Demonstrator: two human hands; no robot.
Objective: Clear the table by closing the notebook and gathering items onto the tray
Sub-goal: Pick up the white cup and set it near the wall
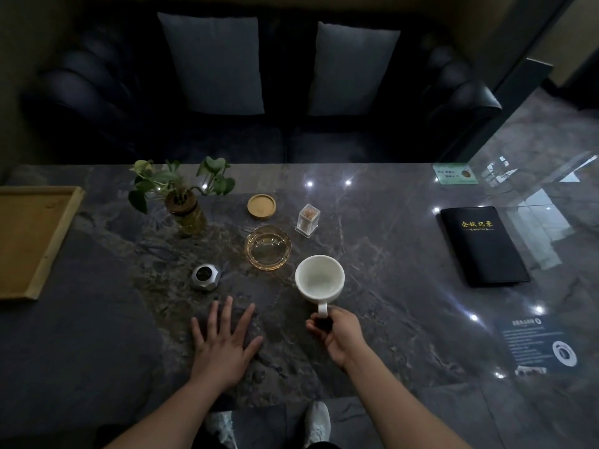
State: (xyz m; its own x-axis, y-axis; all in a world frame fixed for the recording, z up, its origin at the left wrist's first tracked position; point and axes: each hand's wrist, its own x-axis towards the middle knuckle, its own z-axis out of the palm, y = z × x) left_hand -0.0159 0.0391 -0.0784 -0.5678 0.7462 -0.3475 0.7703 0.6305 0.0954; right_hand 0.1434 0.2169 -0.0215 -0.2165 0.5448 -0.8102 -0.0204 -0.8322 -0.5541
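Right hand [337, 335] is pinching the white cup's [319, 280] handle near table centre, left hand [223, 345] lying spread flat at seven o'clock of it; carrying it level to the tray [48, 247], far at nine o'clock, seems wisest, notebook [483, 244] lying shut at three o'clock.

Our left hand [223, 341] lies flat, palm down, fingers spread wide and forearm reaching straight forward. Our right hand [338, 335] is curled closed in a pinch, its bare forearm angling in from the lower right.
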